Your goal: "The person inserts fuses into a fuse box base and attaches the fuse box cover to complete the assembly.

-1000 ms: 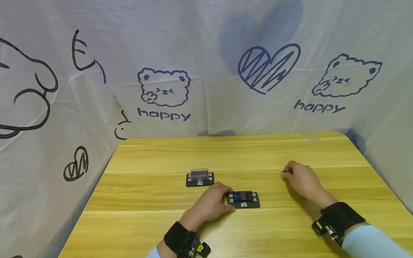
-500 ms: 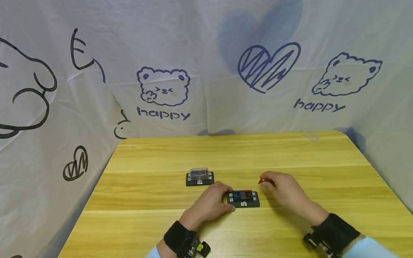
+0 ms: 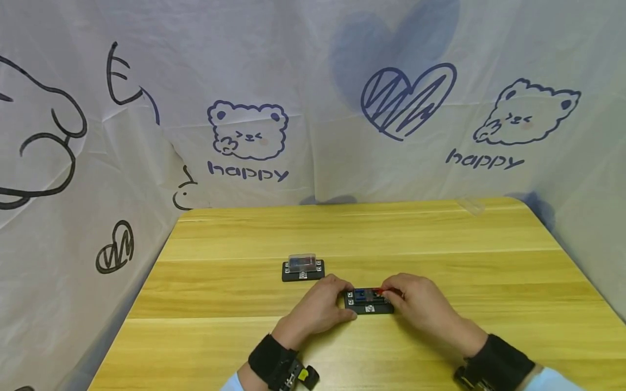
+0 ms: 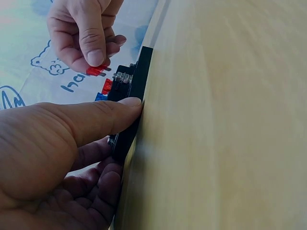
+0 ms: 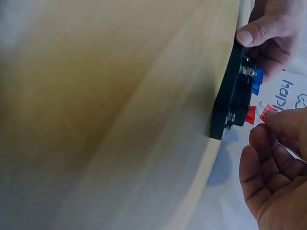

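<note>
A black fuse block (image 3: 362, 310) lies on the table in front of me. Its left end is held by my left hand (image 3: 315, 310), thumb (image 4: 117, 115) at the near edge and fingers at the far side. Between thumb and fingertips my right hand (image 3: 424, 305) pinches a red blade fuse (image 5: 268, 112), its metal prongs facing the block. That fuse is just over the block's right half; the right wrist view shows a small gap. Seated in the block are another red fuse (image 5: 250, 115) and blue fusing (image 5: 257, 82) at the left end, partly hidden by my hands.
Behind and left of my left hand stands a second fuse block (image 3: 303, 276) with a clear cover (image 3: 302, 263). A transparent piece (image 3: 471, 205) lies by the far right edge of the wooden table (image 3: 220, 244). White drawn-on cloth (image 3: 332, 157) hangs behind.
My right hand has come left and toward me, carrying the red fuse from the table's right side to the block. The left hand has stayed on the block's left end.
</note>
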Action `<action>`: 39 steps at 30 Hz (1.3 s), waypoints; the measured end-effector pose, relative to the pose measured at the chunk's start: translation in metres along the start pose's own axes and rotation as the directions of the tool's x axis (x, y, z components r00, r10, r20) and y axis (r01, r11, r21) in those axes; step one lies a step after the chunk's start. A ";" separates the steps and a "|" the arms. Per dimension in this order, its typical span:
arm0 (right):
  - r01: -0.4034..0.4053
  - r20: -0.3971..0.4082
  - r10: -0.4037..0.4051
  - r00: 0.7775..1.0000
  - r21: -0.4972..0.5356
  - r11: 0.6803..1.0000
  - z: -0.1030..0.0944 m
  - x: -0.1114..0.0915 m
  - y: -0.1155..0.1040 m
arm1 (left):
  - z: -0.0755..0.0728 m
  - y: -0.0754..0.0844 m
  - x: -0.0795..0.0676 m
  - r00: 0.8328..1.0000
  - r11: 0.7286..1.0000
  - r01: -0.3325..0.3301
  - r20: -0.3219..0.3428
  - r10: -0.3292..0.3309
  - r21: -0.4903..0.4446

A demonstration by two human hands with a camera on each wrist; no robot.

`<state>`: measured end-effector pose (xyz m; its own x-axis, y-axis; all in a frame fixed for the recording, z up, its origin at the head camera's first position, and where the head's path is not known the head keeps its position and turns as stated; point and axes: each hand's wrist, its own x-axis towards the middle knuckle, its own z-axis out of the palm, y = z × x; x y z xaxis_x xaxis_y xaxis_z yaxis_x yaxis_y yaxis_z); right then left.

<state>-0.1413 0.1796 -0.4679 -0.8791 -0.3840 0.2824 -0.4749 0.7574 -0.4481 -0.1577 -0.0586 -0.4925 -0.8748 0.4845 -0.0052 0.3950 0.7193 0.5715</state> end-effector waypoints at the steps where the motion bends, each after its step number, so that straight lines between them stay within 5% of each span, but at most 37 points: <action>1: 0.005 -0.007 -0.005 1.000 -0.004 1.000 0.001 0.000 0.000 | 0.000 0.000 0.000 1.000 1.000 -0.002 -0.001 0.002 0.001; 11: 0.069 -0.065 -0.073 0.995 -0.053 0.996 0.009 -0.001 -0.002 | -0.001 0.000 -0.001 1.000 1.000 0.002 0.001 -0.002 0.004; 39: 0.097 -0.049 -0.101 0.994 -0.075 0.992 0.013 -0.002 0.001 | 0.000 -0.001 0.001 1.000 1.000 -0.002 0.010 0.002 0.009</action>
<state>-0.1405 0.1746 -0.4797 -0.8236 -0.4324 0.3670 -0.5535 0.7542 -0.3534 -0.1588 -0.0592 -0.4927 -0.8714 0.4904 -0.0122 0.3988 0.7227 0.5645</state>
